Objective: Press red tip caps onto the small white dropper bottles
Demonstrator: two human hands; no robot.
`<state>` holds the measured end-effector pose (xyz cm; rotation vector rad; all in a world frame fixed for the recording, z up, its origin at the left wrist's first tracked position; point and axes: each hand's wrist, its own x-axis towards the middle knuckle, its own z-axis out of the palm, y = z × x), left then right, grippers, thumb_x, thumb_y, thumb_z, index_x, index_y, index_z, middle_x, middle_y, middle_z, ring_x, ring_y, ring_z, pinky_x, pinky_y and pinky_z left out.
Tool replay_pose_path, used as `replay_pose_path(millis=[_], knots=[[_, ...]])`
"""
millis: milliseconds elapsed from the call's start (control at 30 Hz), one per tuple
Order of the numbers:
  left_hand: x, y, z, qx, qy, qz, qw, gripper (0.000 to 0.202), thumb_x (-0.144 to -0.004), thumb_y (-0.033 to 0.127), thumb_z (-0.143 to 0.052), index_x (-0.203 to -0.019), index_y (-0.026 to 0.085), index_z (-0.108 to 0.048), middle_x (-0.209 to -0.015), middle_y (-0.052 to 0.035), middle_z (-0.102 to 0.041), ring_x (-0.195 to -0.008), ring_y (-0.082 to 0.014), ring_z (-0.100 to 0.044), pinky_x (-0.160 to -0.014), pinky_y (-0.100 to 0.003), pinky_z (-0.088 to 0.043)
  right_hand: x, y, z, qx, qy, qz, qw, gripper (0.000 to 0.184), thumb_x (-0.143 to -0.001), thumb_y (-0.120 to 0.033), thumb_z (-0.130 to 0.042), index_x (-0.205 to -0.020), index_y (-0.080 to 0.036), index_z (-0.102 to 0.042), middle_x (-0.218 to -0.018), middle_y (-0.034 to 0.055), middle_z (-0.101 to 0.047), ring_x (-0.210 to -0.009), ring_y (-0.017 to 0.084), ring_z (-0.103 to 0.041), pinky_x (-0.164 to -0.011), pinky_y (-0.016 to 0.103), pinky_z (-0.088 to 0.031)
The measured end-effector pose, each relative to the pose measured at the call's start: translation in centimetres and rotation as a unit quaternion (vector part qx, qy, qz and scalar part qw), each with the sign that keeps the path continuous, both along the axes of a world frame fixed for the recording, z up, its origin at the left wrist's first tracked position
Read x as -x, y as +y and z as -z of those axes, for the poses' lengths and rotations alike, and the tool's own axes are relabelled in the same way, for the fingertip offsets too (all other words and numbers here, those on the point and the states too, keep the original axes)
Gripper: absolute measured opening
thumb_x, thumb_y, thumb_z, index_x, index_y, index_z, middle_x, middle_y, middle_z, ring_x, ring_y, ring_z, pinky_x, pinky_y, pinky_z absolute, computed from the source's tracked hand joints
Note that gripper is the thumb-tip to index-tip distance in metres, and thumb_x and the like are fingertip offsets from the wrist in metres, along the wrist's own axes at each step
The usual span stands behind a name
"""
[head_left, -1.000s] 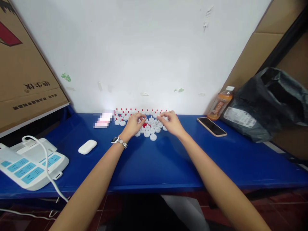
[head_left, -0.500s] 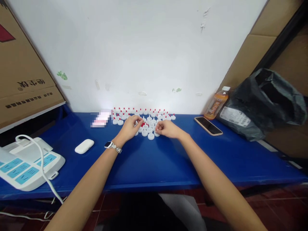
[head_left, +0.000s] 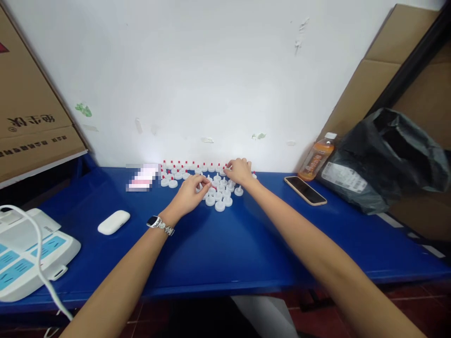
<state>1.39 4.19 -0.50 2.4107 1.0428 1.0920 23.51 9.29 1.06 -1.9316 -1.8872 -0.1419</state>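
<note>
Many small white caps with thin nozzles stand close together near the wall. Loose white caps [head_left: 220, 206] make up the front group. Behind them, rows of white caps with red tips [head_left: 172, 182] run along the back. My left hand [head_left: 192, 191] rests at the left side of the front group, fingers curled toward the thumb, with a bit of red beside the fingertips. What it holds is hidden. My right hand [head_left: 241, 171] reaches over the back rows at the right, its fingers bent down onto the caps there. Its fingertips hide whatever is between them.
On the right lie a phone [head_left: 305, 190], an orange drink bottle [head_left: 316, 157] and a grey plastic bag [head_left: 384, 159]. A white earphone case [head_left: 113, 222] and a power strip [head_left: 35, 253] with a cable are on the left of the blue table [head_left: 225, 253]. Cardboard stands at both sides.
My right hand has moved from the front right of the caps back toward the wall. My left hand stays beside the front group. The camera view has shifted slightly.
</note>
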Motion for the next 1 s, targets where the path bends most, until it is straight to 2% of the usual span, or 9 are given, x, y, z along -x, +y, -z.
replay_pose_path(millis=[100, 200, 333, 400, 467, 600, 767, 900, 1000], knots=[[0.0, -0.1, 0.0, 0.005, -0.001, 0.007, 1.0, 0.019, -0.095, 0.034, -0.052, -0.089, 0.021, -0.065, -0.09, -0.0031, -0.066, -0.087, -0.0196, -0.058, -0.081, -0.034, -0.044, 0.8, 1.9, 0.3, 0.03, -0.025, 0.02, 0.999, 0.029, -0.084, -0.036, -0.061, -0.098, -0.016, -0.075, -0.11, 0.017, -0.069, -0.113, 0.034, -0.052, -0.096, 0.045, -0.032], [0.1, -0.2, -0.1, 0.003, -0.001, 0.011, 1.0, 0.018, -0.095, 0.033, -0.053, -0.089, 0.021, -0.065, -0.091, -0.0026, -0.066, -0.087, -0.0193, -0.058, -0.081, -0.035, -0.044, 1.3, 2.6, 0.6, 0.041, -0.006, 0.031, 0.999, 0.022, -0.084, -0.032, -0.06, -0.094, -0.019, -0.076, -0.103, 0.014, -0.071, -0.112, 0.032, -0.052, -0.097, 0.045, -0.03], [0.0, -0.4, -0.3, -0.005, -0.002, 0.012, 1.0, 0.02, -0.095, 0.035, -0.052, -0.089, 0.021, -0.065, -0.089, -0.003, -0.066, -0.087, -0.0195, -0.058, -0.082, -0.035, -0.045, 1.3, 2.0, 0.4, -0.011, 0.031, 0.023, 0.999, 0.02, -0.086, -0.032, -0.058, -0.094, -0.021, -0.072, -0.109, 0.0135, -0.068, -0.113, 0.033, -0.051, -0.096, 0.045, -0.033], [-0.1, -0.5, -0.6, -0.008, -0.008, 0.01, 1.0, 0.022, -0.096, 0.036, -0.051, -0.087, 0.021, -0.065, -0.089, -0.0033, -0.066, -0.087, -0.0196, -0.058, -0.082, -0.034, -0.045, 1.2, 1.1, -0.1, -0.053, 0.06, -0.006, 0.997, 0.02, -0.088, -0.031, -0.054, -0.097, -0.02, -0.068, -0.112, 0.0133, -0.067, -0.111, 0.032, -0.053, -0.094, 0.044, -0.035], [-0.1, -0.7, -0.8, -0.01, -0.016, 0.005, 1.0, 0.024, -0.097, 0.036, -0.05, -0.086, 0.02, -0.064, -0.088, -0.0033, -0.066, -0.087, -0.0194, -0.058, -0.082, -0.034, -0.045, 1.3, -0.4, -0.6, -0.08, 0.123, -0.067, 0.987, 0.019, -0.092, -0.028, -0.048, -0.103, -0.02, -0.062, -0.107, 0.0105, -0.068, -0.102, 0.026, -0.058, -0.09, 0.039, -0.039], [0.0, -1.0, -1.4, -0.013, -0.041, -0.017, 0.999, 0.027, -0.098, 0.039, -0.048, -0.087, 0.02, -0.064, -0.085, -0.0032, -0.066, -0.082, -0.0187, -0.058, -0.078, -0.033, -0.045, 1.9, -4.7, -1.0, -0.098, 0.266, -0.204, 0.937, 0.019, -0.096, -0.032, -0.043, -0.107, -0.021, -0.054, -0.101, 0.005, -0.067, -0.086, 0.018, -0.061, -0.076, 0.029, -0.043], [-0.2, -1.5, -1.5, -0.001, -0.063, -0.012, 0.998, 0.03, -0.1, 0.041, -0.043, -0.093, 0.02, -0.063, -0.085, -0.0037, -0.065, -0.079, -0.0175, -0.057, -0.071, -0.031, -0.044, 3.6, -9.2, -0.6, -0.062, 0.309, -0.258, 0.913, 0.025, -0.098, -0.033, -0.035, -0.112, -0.023, -0.054, -0.093, 0.0022, -0.06, -0.083, 0.017, -0.056, -0.076, 0.03, -0.042], [-1.0, -2.3, -1.2, 0.025, -0.077, 0.014, 0.997, 0.026, -0.1, 0.043, -0.044, -0.098, 0.02, -0.057, -0.082, -0.001, -0.063, -0.072, -0.0143, -0.055, -0.067, -0.028, -0.043, 4.5, -10.4, -0.1, -0.016, 0.346, -0.287, 0.893, 0.021, -0.096, -0.031, -0.036, -0.113, -0.026, -0.047, -0.081, -0.0022, -0.055, -0.072, 0.016, -0.052, -0.07, 0.028, -0.039], [-1.6, -2.9, -1.1, 0.046, -0.079, 0.036, 0.995, 0.028, -0.101, 0.045, -0.041, -0.097, 0.021, -0.054, -0.083, -0.0001, -0.062, -0.072, -0.014, -0.055, -0.068, -0.028, -0.042, 4.7, -10.6, 0.2, 0.005, 0.406, -0.32, 0.856, 0.024, -0.09, -0.027, -0.042, -0.113, -0.027, -0.04, -0.069, -0.0063, -0.051, -0.062, 0.014, -0.046, -0.062, 0.027, -0.037]])
